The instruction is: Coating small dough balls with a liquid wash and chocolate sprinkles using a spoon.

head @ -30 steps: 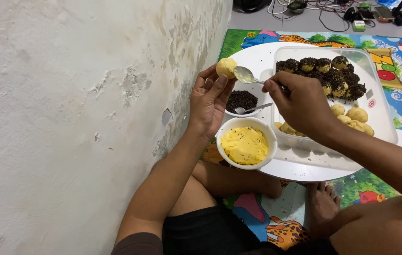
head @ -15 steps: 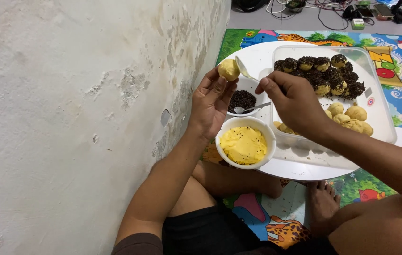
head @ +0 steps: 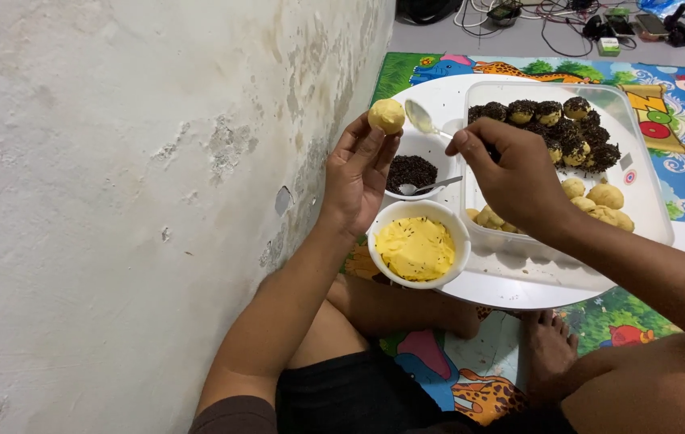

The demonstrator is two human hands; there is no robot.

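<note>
Where hands meet: two bowls.

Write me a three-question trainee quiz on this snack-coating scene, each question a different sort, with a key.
1. True or false: the left hand holds a pale dough ball at its fingertips.
2. Multiple choice: what does the right hand hold? A) a knife B) a spoon C) a brush
3. Fill in the missing word: the white bowl nearest the person holds a ______ cream, while the bowl behind it holds dark sprinkles.

Key
1. True; the ball is raised above the round white tray.
2. B; its bowl sits close beside the ball.
3. Yellow.
</note>
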